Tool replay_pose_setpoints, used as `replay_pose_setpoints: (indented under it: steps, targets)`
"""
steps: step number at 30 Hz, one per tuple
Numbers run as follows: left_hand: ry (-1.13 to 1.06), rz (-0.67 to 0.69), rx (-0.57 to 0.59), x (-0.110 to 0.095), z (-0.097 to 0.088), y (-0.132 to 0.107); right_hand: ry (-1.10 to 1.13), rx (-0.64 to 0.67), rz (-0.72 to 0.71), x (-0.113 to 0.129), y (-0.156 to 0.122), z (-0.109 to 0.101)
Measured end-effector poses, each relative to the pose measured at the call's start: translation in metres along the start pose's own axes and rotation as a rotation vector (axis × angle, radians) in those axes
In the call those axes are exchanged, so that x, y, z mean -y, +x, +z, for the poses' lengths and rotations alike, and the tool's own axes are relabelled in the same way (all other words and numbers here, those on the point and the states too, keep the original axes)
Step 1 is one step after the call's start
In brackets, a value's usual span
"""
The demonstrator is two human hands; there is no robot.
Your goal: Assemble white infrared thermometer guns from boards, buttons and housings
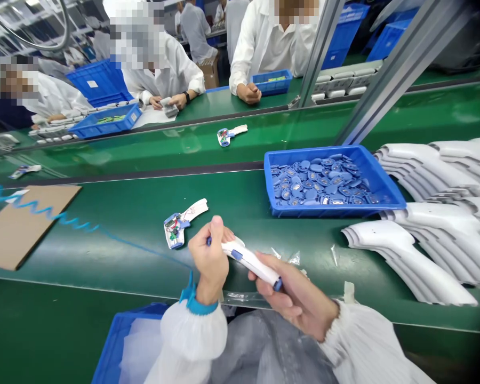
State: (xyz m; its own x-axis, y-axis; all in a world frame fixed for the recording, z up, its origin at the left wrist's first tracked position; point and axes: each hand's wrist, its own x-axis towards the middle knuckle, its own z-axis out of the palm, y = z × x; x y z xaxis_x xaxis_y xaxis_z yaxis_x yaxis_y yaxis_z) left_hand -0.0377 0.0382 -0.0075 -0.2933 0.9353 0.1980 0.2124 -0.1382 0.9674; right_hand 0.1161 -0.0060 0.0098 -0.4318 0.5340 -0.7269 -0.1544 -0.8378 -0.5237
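We have the white device [253, 262] held up over the near edge of the green bench [120, 210], between both hands. Our left hand [210, 258] is curled round its far left end, thumb upright; the palm hides just what the fingers press on. Our right hand [290, 293] pinches the handle toward its blue near end, thumb above and fingers beneath. We cannot tell whether the casing is fully closed, so squeezing hard with a wire or edge out of line could nip the wire or crack the plastic. Twisting the hands against each other might spring the shell apart. Just left and far of our left hand lies an open unit [176, 230], its board and wires bare; a knuckle swung that way could snag them. The blue cord [78, 223] from our wrist strap [200, 303] runs along its near side, and a far reach could drag it across those wires. Clear scraps [295, 258] beyond the right hand could get caught in a casing. On the right, the stacked shells [400, 245] lean in nested rows beside the tray [336, 212]; a bumped elbow could make them slide.
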Motion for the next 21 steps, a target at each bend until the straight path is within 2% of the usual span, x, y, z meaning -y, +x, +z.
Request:
replay_pose_setpoints:
  steps: [1,3,5,6,7,9,12,13,16,18,21]
  targets:
    - [-0.039,-0.062,-0.073,0.007,0.004,0.001,-0.058,-0.004,-0.018,-0.001,0.002,0.003]
    - [0.001,-0.121,-0.116,0.017,0.014,0.006,-0.404,-0.093,-0.198,-0.006,0.005,0.012]
    - [0.158,-0.108,-0.104,0.022,0.024,0.012,-0.891,-0.293,-0.417,-0.01,0.009,0.019]
    - [0.244,-0.095,-0.096,0.022,0.028,0.014,-1.101,-0.392,-0.482,-0.012,0.011,0.022]
    - [0.319,-0.086,-0.087,0.02,0.031,0.017,-1.248,-0.471,-0.509,-0.014,0.014,0.024]
    - [0.394,-0.077,-0.057,0.015,0.036,0.021,-1.375,-0.537,-0.506,-0.016,0.017,0.023]
    - [0.355,-0.069,0.06,0.002,0.032,0.024,-1.25,-0.441,-0.529,-0.016,0.013,0.008]
    - [0.288,-0.088,0.155,-0.004,0.028,0.023,-1.139,-0.366,-0.529,-0.016,0.009,0.0]
    - [-0.053,-0.237,0.552,-0.025,0.009,0.014,-0.808,-0.156,-0.513,-0.014,-0.007,-0.026]
    - [-0.178,-0.313,0.738,-0.04,-0.002,0.004,-0.735,-0.121,-0.515,-0.011,-0.016,-0.038]
    - [-0.091,-0.295,0.807,-0.056,-0.009,-0.007,-0.669,-0.175,-0.484,-0.008,-0.023,-0.043]
